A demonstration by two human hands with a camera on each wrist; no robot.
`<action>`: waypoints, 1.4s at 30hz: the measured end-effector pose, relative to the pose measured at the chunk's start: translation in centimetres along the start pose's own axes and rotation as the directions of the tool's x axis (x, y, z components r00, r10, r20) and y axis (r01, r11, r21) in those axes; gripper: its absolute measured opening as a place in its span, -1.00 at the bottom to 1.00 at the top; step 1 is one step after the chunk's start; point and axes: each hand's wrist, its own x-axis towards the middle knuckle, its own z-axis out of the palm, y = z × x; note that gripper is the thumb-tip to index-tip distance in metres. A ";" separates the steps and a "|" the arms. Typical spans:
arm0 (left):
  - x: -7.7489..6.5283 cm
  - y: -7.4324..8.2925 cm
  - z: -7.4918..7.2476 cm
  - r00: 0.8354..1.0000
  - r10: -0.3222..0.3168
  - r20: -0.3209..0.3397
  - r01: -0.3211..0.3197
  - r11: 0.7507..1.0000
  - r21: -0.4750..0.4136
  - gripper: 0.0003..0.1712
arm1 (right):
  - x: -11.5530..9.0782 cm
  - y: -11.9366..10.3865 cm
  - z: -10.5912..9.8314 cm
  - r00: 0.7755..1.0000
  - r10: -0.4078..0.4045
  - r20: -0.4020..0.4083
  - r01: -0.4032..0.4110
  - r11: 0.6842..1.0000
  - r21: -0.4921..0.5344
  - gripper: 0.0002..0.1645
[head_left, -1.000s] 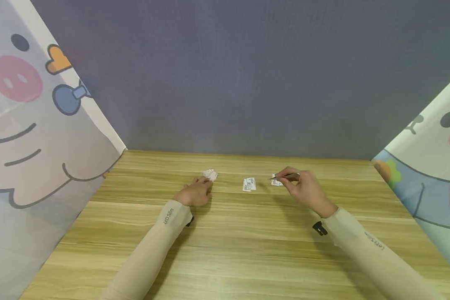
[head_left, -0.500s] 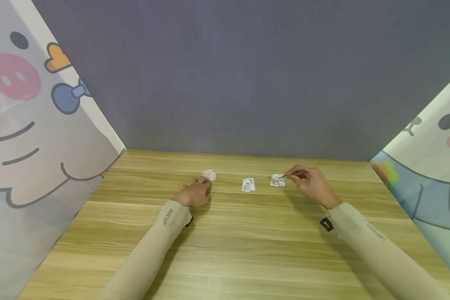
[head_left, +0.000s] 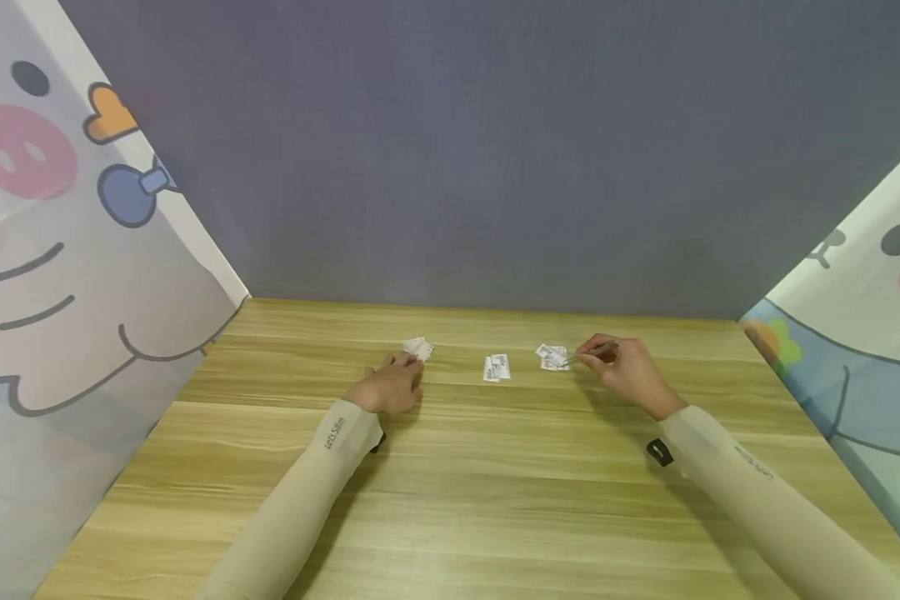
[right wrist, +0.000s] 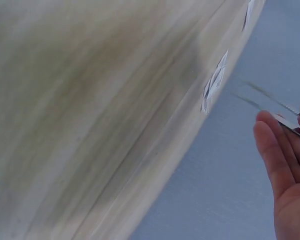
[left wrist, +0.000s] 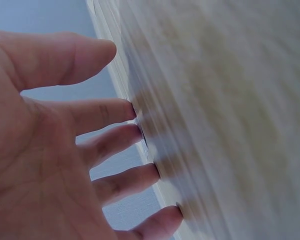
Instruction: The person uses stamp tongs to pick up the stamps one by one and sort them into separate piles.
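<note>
My right hand [head_left: 624, 377] pinches a pair of tweezers [right wrist: 285, 119] between thumb and fingers. In the right wrist view the tweezers' two tips stand apart. In the head view they point left at the right-hand pile of small printed paper slips [head_left: 551, 356]. Several slips overlap in that pile, one sticking out at its upper left. On the left, my left hand [head_left: 390, 387] rests its fingertips at the near edge of another pile of white slips [head_left: 419, 347], partly covering it. The left wrist view shows its fingers spread and the thumb off the table.
Between the hands, a middle group of overlapping paper slips [head_left: 497, 367] lies on the wooden table [head_left: 450, 483]. A grey partition [head_left: 450, 167] rises behind the table's far edge. Cartoon-printed panels [head_left: 105, 292] flank both sides.
My right hand has moved right, uncovering the right pile. A slip there now juts out at the upper left, and the tweezers sit lower at the pile's right edge. My left hand stays put.
</note>
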 end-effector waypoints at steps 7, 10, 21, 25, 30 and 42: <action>0.0 -0.1 0.0 1.000 -0.009 0.008 0.009 1.000 0.003 -0.33 | 0.3 0.0 0.8 1.000 -0.020 -0.018 0.020 1.000 -0.012 -0.91; 0.0 -0.1 0.0 1.000 -0.008 0.005 0.008 1.000 0.002 -0.33 | 0.7 0.2 1.1 1.000 0.010 -0.015 -0.010 1.000 -0.021 -0.89; 0.1 0.0 0.0 1.000 0.000 0.000 0.000 1.000 0.007 -0.34 | 1.9 0.2 0.5 0.986 0.166 0.009 -0.166 0.986 0.016 -0.86; 0.0 0.2 -0.1 1.000 -0.001 0.002 0.001 1.000 0.007 -0.33 | 2.4 -0.8 1.0 0.994 0.107 0.013 -0.108 0.993 0.047 -0.84; 0.0 0.1 0.1 1.000 -0.002 -0.002 0.002 1.000 0.009 -0.34 | 3.4 -1.4 2.0 0.994 0.097 0.046 -0.102 0.988 0.119 -0.86; 0.2 0.2 0.2 1.000 -0.007 0.000 0.007 1.000 0.017 -0.32 | 6.3 -2.7 4.0 0.991 0.104 0.088 -0.123 0.960 0.251 -0.87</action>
